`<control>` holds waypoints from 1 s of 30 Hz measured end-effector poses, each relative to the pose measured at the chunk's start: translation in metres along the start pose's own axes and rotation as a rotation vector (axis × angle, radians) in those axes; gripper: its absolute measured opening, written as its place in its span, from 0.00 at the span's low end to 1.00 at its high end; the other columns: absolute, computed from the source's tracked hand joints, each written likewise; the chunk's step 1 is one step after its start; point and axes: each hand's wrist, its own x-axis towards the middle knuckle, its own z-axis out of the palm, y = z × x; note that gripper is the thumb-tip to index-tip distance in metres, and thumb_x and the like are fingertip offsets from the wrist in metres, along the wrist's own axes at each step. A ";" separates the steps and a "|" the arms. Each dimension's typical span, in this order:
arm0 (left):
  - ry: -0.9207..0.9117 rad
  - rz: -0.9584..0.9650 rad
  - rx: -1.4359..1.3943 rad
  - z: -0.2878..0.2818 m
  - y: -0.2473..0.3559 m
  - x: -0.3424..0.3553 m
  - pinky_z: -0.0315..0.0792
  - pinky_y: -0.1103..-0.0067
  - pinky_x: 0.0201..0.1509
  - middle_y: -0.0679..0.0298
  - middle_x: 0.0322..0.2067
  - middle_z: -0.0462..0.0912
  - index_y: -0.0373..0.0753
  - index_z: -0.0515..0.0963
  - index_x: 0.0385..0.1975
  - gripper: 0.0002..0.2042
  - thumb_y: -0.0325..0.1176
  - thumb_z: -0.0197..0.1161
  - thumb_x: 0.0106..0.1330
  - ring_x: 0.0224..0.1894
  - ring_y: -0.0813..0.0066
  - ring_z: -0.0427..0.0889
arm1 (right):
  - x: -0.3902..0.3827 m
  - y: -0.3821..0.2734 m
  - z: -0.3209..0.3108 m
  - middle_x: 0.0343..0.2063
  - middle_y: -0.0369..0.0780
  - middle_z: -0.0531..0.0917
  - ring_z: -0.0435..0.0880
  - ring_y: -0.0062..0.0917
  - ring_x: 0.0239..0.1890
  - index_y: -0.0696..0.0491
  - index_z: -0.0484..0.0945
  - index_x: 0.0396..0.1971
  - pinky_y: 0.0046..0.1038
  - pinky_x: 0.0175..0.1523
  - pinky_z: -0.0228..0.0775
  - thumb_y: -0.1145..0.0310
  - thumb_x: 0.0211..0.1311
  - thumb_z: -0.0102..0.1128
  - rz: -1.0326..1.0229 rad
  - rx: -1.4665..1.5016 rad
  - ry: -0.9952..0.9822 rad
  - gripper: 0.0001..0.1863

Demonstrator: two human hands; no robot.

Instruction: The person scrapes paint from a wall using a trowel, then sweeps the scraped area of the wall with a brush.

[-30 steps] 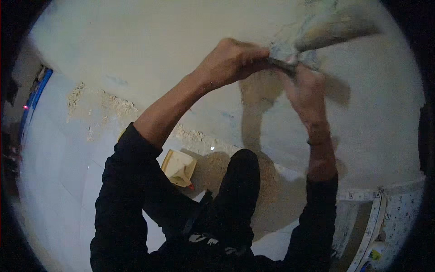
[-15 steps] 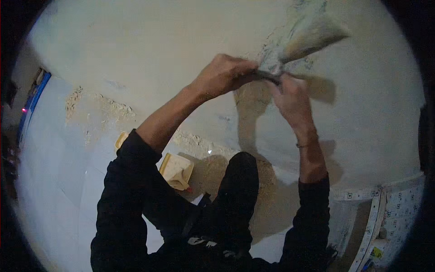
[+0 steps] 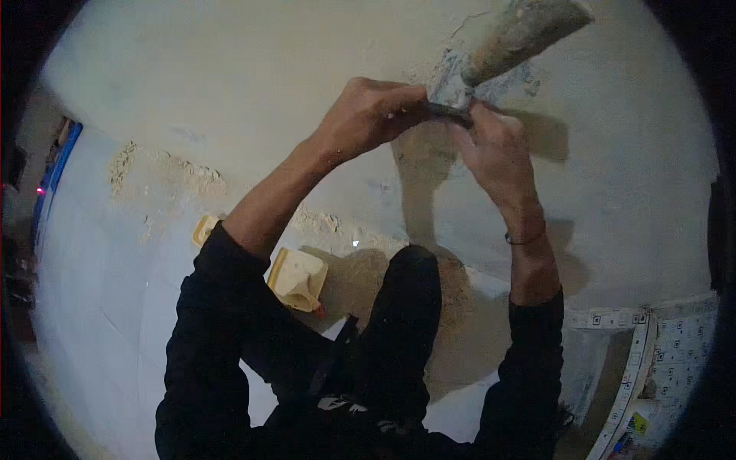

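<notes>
Both my hands grip a plaster-smeared scraper (image 3: 459, 95) against the pale wall surface (image 3: 307, 46). Its thick, tapering handle (image 3: 529, 38) sticks out to the upper right, free of my fingers. My left hand (image 3: 376, 111) is closed on one end of the dark edge, thumb stretched along it. On the other end, my right hand (image 3: 497, 146) is closed, with a thin band at its wrist. Rough, grey-white patches surround the tool. My fingers hide part of the blade.
Below my left forearm sits a yellowish plastic container (image 3: 297, 280), with a smaller yellow piece (image 3: 205, 229) beside it. Crumbled flakes (image 3: 169, 172) lie along the wall's foot. A blue strip (image 3: 61, 165) stands far left. A patterned, tiled ledge (image 3: 606, 318) is at lower right.
My hands and the scraper have shifted slightly up and away. The handle has swung toward the top of the view and shows more sharply. Both grips stay closed.
</notes>
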 end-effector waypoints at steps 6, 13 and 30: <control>-0.126 -0.053 0.043 0.012 -0.011 -0.017 0.75 0.74 0.26 0.61 0.23 0.80 0.39 0.77 0.32 0.06 0.30 0.64 0.57 0.23 0.68 0.81 | -0.005 0.017 0.015 0.27 0.49 0.79 0.81 0.42 0.35 0.56 0.74 0.36 0.37 0.35 0.72 0.68 0.58 0.58 0.083 -0.044 -0.152 0.09; -0.066 0.002 0.073 0.020 -0.010 -0.020 0.74 0.72 0.26 0.61 0.23 0.79 0.40 0.77 0.31 0.05 0.30 0.64 0.57 0.23 0.65 0.80 | -0.013 0.019 0.022 0.26 0.49 0.79 0.80 0.42 0.33 0.58 0.73 0.29 0.37 0.35 0.72 0.68 0.58 0.59 0.137 -0.125 -0.143 0.09; -0.065 0.035 0.019 0.026 -0.009 -0.030 0.76 0.71 0.26 0.61 0.24 0.81 0.41 0.77 0.33 0.06 0.33 0.63 0.58 0.25 0.65 0.82 | -0.033 0.026 0.043 0.25 0.50 0.79 0.80 0.45 0.31 0.59 0.75 0.32 0.38 0.33 0.71 0.72 0.55 0.61 0.078 -0.136 -0.073 0.08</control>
